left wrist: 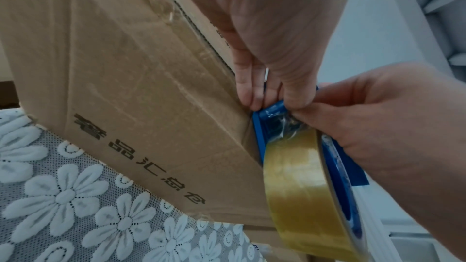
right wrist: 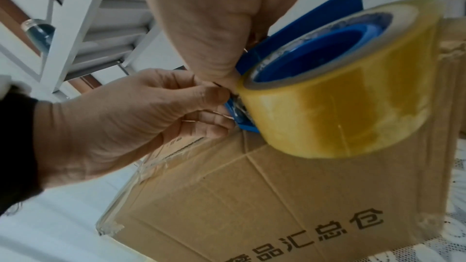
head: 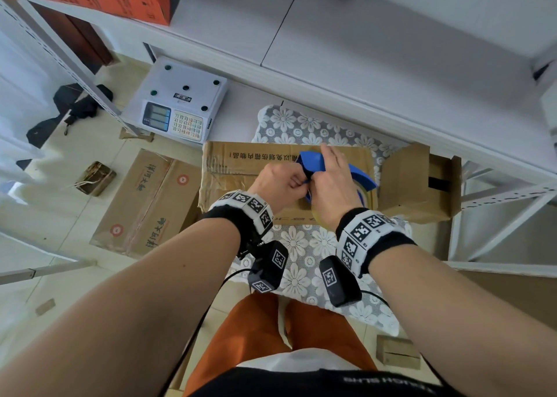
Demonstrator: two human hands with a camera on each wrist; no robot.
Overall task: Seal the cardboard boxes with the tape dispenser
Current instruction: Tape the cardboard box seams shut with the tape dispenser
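Pinching at the tape's loose end, the left hand [head: 278,182] has thumb and curled fingers [right wrist: 214,95] closed at the blue front lip of the tape dispenser [head: 313,163]. Right hand [head: 333,182] wraps the dispenser's frame from above, fingers clamped on it. Yellowish tape roll [right wrist: 353,95] sits in the blue holder, just above the near top edge of the cardboard box [head: 241,161]. Box lies closed on a lace flower cloth [head: 301,246]. Second cardboard box [head: 419,182], flap open, stands just right of it. Electronic scale [head: 177,101] rests behind, left. Another taped carton [head: 144,203] lies on the floor.
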